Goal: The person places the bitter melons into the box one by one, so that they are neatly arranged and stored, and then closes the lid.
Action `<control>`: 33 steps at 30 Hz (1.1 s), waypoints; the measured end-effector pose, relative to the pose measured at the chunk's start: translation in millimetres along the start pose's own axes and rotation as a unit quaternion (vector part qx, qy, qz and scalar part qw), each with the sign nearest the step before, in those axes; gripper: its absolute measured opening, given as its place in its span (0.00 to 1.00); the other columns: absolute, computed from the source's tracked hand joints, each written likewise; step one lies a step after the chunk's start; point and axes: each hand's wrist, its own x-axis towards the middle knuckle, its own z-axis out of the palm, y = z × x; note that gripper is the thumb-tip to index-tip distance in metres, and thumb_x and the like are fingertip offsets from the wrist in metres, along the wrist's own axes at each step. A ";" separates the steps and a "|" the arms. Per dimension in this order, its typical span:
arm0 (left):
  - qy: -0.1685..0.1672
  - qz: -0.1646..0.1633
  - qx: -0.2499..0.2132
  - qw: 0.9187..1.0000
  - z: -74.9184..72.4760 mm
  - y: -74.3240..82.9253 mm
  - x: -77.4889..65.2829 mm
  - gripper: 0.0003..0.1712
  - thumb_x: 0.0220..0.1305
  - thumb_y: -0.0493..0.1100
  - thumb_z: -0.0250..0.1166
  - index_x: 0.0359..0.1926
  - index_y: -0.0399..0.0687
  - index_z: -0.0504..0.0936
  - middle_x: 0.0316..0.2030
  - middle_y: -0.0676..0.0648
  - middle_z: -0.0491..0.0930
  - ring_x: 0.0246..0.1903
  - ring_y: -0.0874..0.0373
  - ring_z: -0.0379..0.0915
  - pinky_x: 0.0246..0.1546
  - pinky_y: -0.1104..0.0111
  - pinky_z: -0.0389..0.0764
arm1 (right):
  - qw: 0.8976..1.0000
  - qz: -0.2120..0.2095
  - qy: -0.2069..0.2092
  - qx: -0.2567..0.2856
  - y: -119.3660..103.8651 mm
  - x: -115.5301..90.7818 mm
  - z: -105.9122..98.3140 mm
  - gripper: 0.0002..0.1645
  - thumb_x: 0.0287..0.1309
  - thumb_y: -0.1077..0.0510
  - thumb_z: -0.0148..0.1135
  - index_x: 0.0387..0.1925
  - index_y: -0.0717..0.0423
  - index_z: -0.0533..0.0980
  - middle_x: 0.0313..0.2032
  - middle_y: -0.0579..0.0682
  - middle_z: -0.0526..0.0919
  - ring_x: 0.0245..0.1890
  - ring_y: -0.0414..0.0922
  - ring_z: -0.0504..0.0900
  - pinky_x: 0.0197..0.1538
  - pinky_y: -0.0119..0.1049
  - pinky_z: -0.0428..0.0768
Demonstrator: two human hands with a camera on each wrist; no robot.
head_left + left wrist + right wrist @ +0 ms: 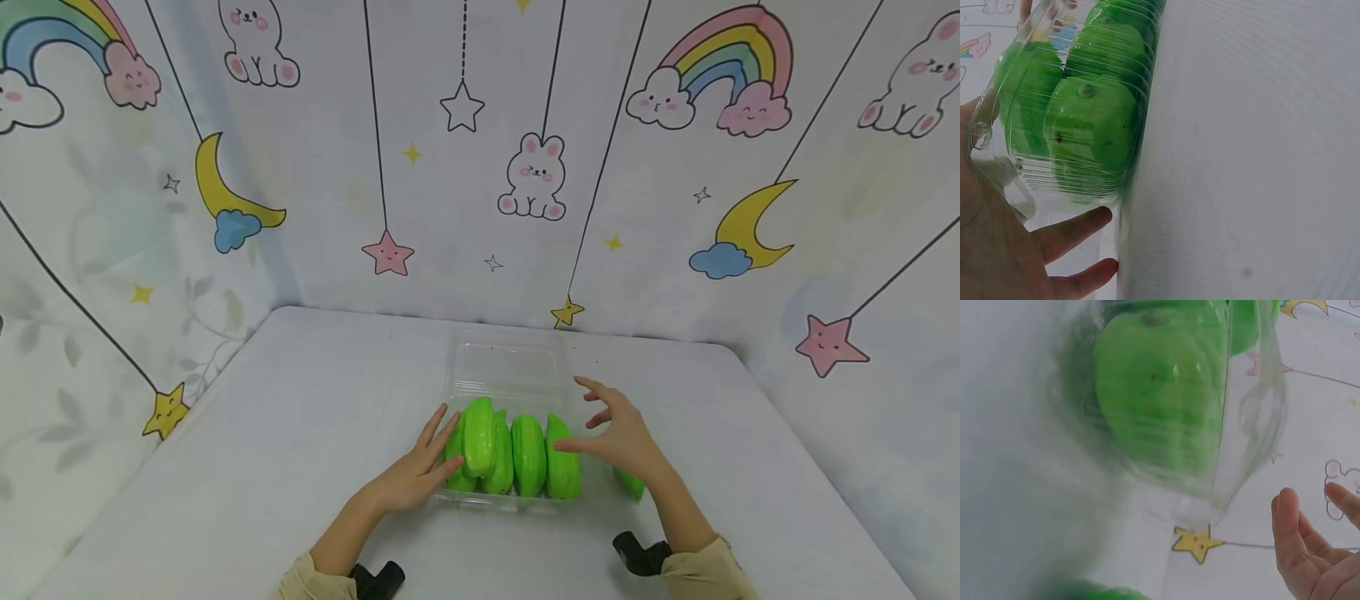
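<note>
A clear plastic clamshell box (510,502) stands on the table with its lid (510,367) laid back. Bright green, glossy, elongated pieces (529,454), rounded like peppers or stubby bananas, lie side by side in it, one (479,437) on top of others at the left. My left hand (412,475) rests along the box's left side, fingers spread; its wrist view shows the green pieces (1091,125) through the ribbed wall. Over the box's right end my right hand (618,433) hovers, thumb and fingers apart, holding nothing. Another green piece (632,483) lies outside, partly hidden under the right wrist.
A white cloth covers the table (300,400). Behind it hangs a white backdrop (450,192) printed with rabbits, stars, moons and rainbows. Black wrist mounts (641,554) sit at both sleeves, close above the table.
</note>
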 end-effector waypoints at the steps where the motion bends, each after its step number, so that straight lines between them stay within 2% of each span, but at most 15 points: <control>1: -0.001 0.000 -0.001 1.000 -0.2 0.1 -0.3 0.37 0.70 0.57 0.43 0.72 0.54 0.38 0.70 0.44 0.28 0.65 0.35 0.44 0.52 0.39 0.60 | 1.000 0.001 0.001 -0.002 2.1 -0.7 -1.7 0.57 0.31 0.42 0.77 0.66 0.46 0.60 0.52 0.57 0.69 0.38 0.52 0.78 0.35 0.39 0.76; 11: -0.002 0.005 -0.002 1.000 0.2 -2.0 1.9 0.38 0.70 0.56 0.44 0.72 0.50 0.39 0.70 0.43 0.28 0.65 0.35 0.44 0.53 0.39 0.60 | 1.000 0.018 0.014 -0.017 23.0 -7.6 -19.1 0.56 0.33 0.42 0.76 0.65 0.48 0.60 0.53 0.59 0.68 0.40 0.54 0.77 0.35 0.41 0.76; 17: 0.001 0.006 -0.002 1.000 0.9 -2.3 1.5 0.38 0.70 0.56 0.45 0.72 0.49 0.39 0.70 0.43 0.28 0.65 0.36 0.43 0.53 0.40 0.59 | 0.999 0.021 0.025 -0.034 33.8 -9.2 -29.1 0.55 0.34 0.41 0.75 0.65 0.50 0.61 0.53 0.60 0.68 0.42 0.55 0.75 0.36 0.45 0.77; 33: 0.002 0.000 -0.003 1.000 0.5 -1.0 0.6 0.38 0.70 0.56 0.45 0.72 0.49 0.39 0.70 0.43 0.28 0.65 0.36 0.42 0.53 0.39 0.59 | 0.998 0.027 0.030 -0.051 59.4 -13.0 -35.3 0.56 0.34 0.42 0.75 0.65 0.56 0.61 0.53 0.63 0.67 0.41 0.57 0.75 0.35 0.47 0.77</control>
